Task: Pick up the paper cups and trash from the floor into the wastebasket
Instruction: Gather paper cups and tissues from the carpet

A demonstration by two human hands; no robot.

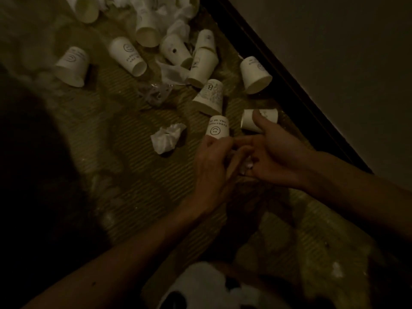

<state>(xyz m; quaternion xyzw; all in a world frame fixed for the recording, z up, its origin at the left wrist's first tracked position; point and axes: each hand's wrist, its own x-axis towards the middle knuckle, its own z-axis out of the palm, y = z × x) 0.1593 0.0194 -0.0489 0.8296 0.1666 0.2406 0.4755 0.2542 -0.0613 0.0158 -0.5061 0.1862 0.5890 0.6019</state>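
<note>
Several white paper cups lie scattered on a ribbed mat in dim light. My left hand (211,161) grips a smiley-face cup (218,128) from below, bottom end pointing away from me. My right hand (274,150) holds another white cup (265,119), thumb pressed on its side; its fingers meet the left hand's. A crumpled tissue (167,140) lies left of the hands. More cups lie beyond, such as one with print (210,97) and one near the wall (255,74). No wastebasket is in view.
A dark baseboard (289,81) and a pale wall run along the right. Clear plastic wrap (153,93) and white paper scraps (176,70) lie among the cups. More tissues (178,10) pile at the top. A black-and-white garment (200,286) shows at the bottom.
</note>
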